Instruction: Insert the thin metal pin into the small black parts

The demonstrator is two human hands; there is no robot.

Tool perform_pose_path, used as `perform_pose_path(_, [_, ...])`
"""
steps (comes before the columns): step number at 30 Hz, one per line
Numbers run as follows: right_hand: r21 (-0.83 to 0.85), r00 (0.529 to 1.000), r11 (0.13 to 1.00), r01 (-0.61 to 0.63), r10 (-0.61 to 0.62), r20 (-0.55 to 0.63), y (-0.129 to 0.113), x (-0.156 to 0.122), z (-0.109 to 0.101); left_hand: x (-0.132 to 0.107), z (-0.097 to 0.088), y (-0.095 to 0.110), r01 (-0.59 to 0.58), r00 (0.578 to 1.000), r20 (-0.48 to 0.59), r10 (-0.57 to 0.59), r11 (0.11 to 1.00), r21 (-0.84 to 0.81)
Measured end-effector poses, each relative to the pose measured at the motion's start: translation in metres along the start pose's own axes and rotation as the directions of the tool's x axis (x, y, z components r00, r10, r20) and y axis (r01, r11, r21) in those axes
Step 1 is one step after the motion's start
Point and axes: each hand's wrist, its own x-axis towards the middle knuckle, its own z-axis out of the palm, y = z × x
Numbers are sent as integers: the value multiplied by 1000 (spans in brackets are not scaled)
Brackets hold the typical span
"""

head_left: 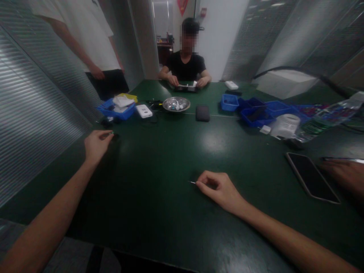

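Note:
My left hand (96, 145) is at the left of the green table (159, 159), thumb and fingers pinched on a tiny greenish piece (112, 133), too small to name. Nearer the middle, my right hand (220, 187) pinches a thin pale pin-like piece (192, 182) that points left, just above the tabletop or touching it; I cannot tell which. A blue tray (125, 114) with white paper-like items stands just beyond my left hand. The phone (311, 178) lies flat to the right of my right hand.
A metal dish (176, 110) with small items, a white device (144, 111) and a black square pad (202, 113) lie mid-table. Blue bins (229, 102) and a plastic bottle (327, 117) stand right. One person sits opposite, one stands left; another person's hand (345, 172) is at right.

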Motion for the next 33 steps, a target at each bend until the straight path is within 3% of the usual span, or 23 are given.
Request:
perform_pose_path(7, [-7,1000,1000,-3,3,0,1,-1,-1,3,0,-2,192,975,117,-189,981,-15])
perform_pose_path(25, [-9,1000,1000,-13,13,8,2,-2,-1,5,7,-4,252,964,112,-241,962,-105])
perform_pose_path(33, [-6,1000,1000,-3,3,5,0,-2,-1,14,14,-21,286,951,167,-258,943,-169])
